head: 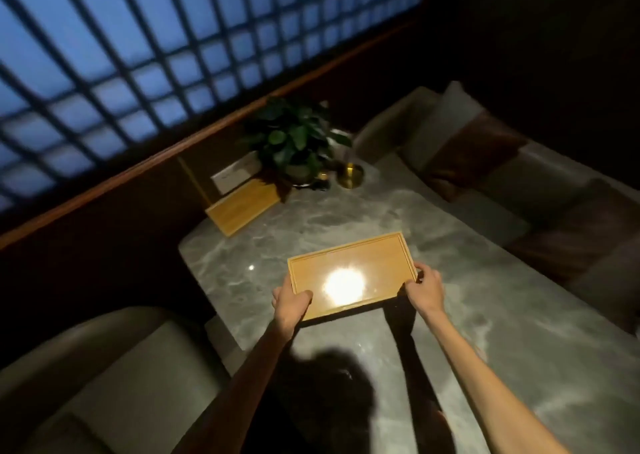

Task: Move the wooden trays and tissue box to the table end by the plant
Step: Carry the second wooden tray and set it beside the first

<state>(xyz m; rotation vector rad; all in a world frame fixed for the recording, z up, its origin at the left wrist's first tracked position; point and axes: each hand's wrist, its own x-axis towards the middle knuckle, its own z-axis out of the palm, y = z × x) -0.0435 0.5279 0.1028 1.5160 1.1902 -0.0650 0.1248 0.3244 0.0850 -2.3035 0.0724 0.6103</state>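
Note:
A rectangular wooden tray (367, 263) with a bright glare spot is held just above the grey marble table (467, 332). My left hand (289, 303) grips its near left corner and my right hand (426, 287) grips its right short side. A second wooden tray (242, 207) lies at the far end of the table, next to the potted plant (294, 142). A pale tissue box (233, 174) sits behind that tray, by the wall.
A brass dish (350, 175) stands right of the plant. Grey sofas flank the table: one at the near left (104, 384), one along the right with brown cushions (474, 152). A lattice window and a wooden ledge (173, 155) run behind the table end.

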